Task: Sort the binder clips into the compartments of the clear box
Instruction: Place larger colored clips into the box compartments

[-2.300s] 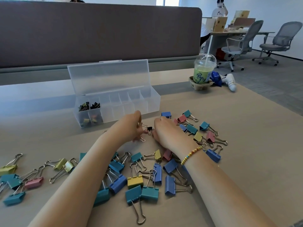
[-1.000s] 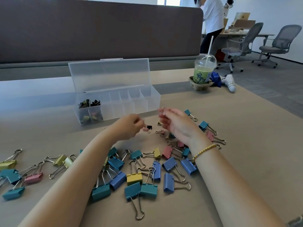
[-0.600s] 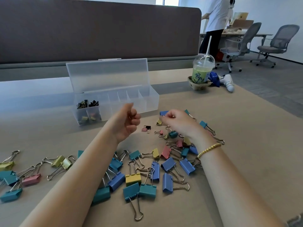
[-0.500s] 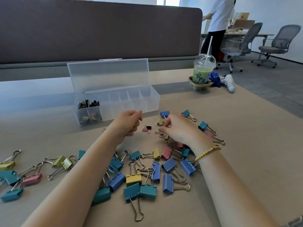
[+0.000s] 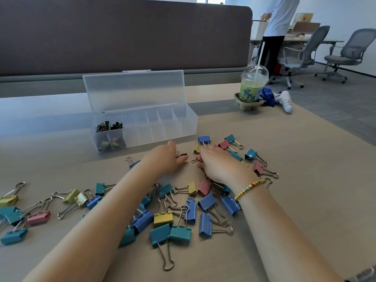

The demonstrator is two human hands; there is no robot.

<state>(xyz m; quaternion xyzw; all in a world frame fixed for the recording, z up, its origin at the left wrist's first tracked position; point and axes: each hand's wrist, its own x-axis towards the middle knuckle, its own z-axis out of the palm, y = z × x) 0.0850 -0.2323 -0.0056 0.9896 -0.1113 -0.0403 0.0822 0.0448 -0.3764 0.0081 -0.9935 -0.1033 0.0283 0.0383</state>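
Observation:
The clear box [image 5: 184, 127] stands on the table with its lid upright; its leftmost compartments hold small clips [image 5: 109, 126]. Many larger coloured binder clips [image 5: 162, 218] lie scattered in front of me. My left hand [image 5: 162, 159] is down on the table, thumb and finger pinching a small black clip [image 5: 183, 154]. My right hand [image 5: 218, 166] lies just beside it, its fingers curled down on a small pink clip [image 5: 199, 159] in a cluster of small clips. Its fingertips are hidden.
A drink cup [image 5: 253, 86] with a straw stands in a cardboard holder at the back right, beside a blue item [image 5: 268, 96] and a white one [image 5: 285, 101]. A dark partition [image 5: 122, 33] runs behind the box. A person [image 5: 278, 21] stands by office chairs [image 5: 301, 53].
Both hands were raised above the table and have come down onto the small clips between them. The person at the back has shifted position.

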